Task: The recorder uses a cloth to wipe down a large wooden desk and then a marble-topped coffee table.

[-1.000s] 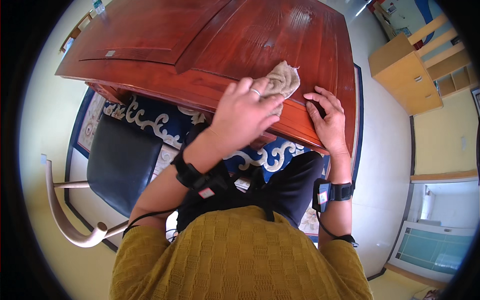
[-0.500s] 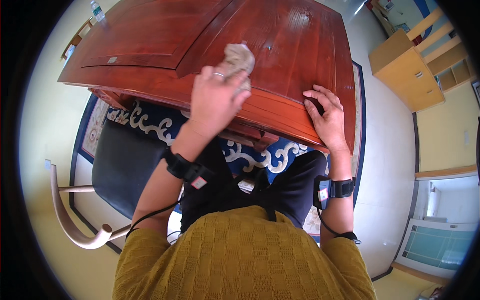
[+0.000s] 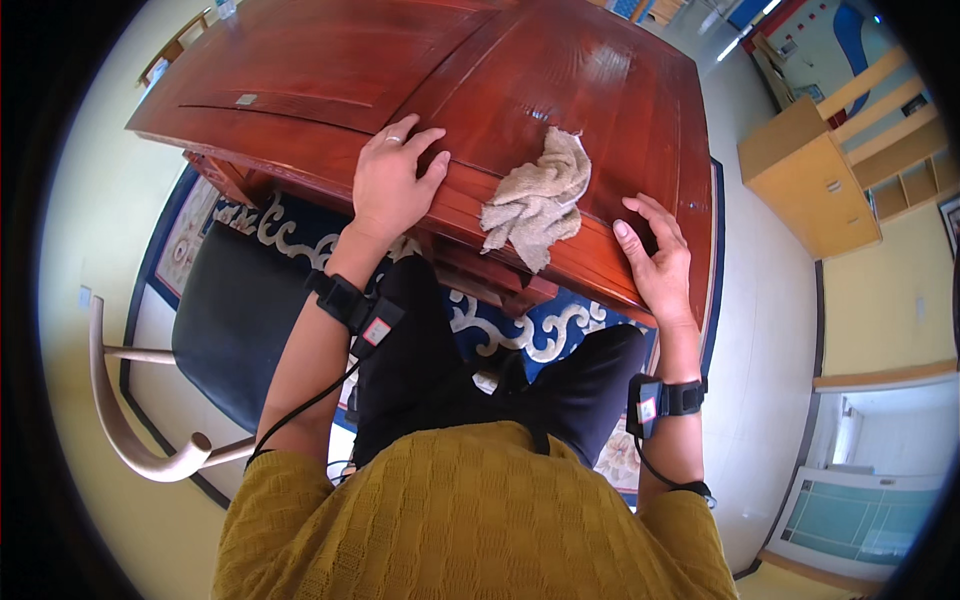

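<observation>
My left hand (image 3: 398,178) rests with spread fingers on the front edge of a red-brown wooden desk (image 3: 540,70) and holds nothing. A crumpled beige cloth (image 3: 535,195) lies on the desk between my hands, draped over the front edge. To the cloth's right, my right hand (image 3: 655,258) rests on the same edge with fingers apart and slightly bent, also holding nothing. Both wrists wear black strapped devices with cables.
A black-seated wooden chair (image 3: 230,310) stands at my left, beside a blue patterned rug (image 3: 540,325). A light wood cabinet (image 3: 805,190) stands at the right. A clear bottle (image 3: 225,8) sits at the desk's far left corner.
My left hand has let go of the cloth and now rests left of it. The cloth has moved down and right onto the front edge. My right hand has shifted slightly.
</observation>
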Tool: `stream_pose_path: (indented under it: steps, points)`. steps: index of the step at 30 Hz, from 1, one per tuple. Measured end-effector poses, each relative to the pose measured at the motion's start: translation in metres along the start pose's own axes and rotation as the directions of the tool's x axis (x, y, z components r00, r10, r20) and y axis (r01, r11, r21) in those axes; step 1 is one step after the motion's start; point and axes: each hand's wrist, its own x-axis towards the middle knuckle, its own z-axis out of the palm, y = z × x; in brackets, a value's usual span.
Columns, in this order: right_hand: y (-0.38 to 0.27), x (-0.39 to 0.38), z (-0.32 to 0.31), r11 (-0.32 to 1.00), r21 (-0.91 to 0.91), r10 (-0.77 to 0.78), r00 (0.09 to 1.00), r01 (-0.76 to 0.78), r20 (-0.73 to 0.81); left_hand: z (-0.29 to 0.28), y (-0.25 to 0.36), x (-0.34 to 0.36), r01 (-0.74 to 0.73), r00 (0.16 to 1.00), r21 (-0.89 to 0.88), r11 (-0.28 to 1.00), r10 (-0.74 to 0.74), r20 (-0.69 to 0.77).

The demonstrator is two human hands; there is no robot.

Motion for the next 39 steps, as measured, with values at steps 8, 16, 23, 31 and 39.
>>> stream_pose_path:
  steps: [8,16,23,31,39]
  points:
    - [-0.069,0.027,0.059,0.919,-0.013,-0.386,0.908,0.393,0.162,0.003,0.001,-0.005,0.032,0.999,0.006,0.999,-0.032,0.021]
    - [0.006,0.055,0.036,0.936,-0.288,-0.186,0.980,0.200,0.076,0.004,0.001,-0.006,0.021,1.000,-0.011,1.000,-0.020,0.005]
    - [0.072,0.001,-0.037,0.914,-0.406,-0.032,0.998,0.009,-0.049,0.004,0.008,-0.005,0.047,0.999,0.002,0.999,-0.047,0.003]
    - [-0.014,-0.012,-0.009,0.920,-0.332,-0.161,0.973,0.208,0.165,-0.001,0.010,-0.005,0.058,0.998,0.063,0.996,-0.058,-0.003]
    - [0.017,0.058,0.028,0.912,-0.397,-0.050,0.987,0.108,0.154,0.004,0.012,-0.006,0.031,0.999,0.029,0.999,-0.031,-0.019]
